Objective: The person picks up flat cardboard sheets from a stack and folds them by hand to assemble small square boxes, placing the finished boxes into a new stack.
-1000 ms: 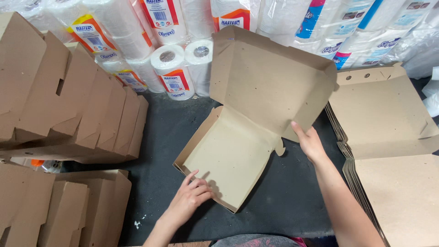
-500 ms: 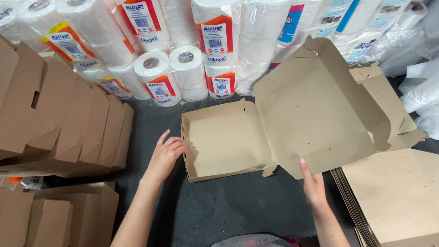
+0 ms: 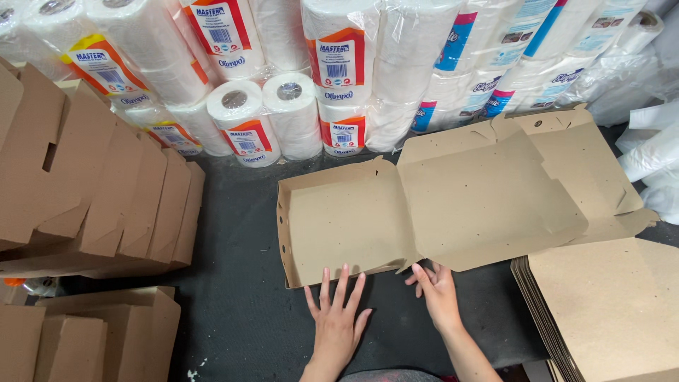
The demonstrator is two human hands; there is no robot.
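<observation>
On the dark table (image 3: 240,318), mid-frame, lies the box (image 3: 346,226), a brown cardboard tray with its lid (image 3: 488,198) now laid open flat to the right. Half a second back the lid stood raised and the box sat angled; now it is squared to the person, near wall facing them. Both hands have shifted from the box's sides to its front edge. Left hand (image 3: 338,318): flat, fingers spread wide, tips touching the near wall, holding nothing. Right hand (image 3: 437,290): open, fingers at the hinge corner where tray meets lid, gripping nothing. Judged: the front wall is being pressed into shape. Flat blanks (image 3: 608,311) stacked at right, near the lid. Folded boxes (image 3: 106,184) ranked at left. Wrapped paper rolls (image 3: 283,106) behind.
</observation>
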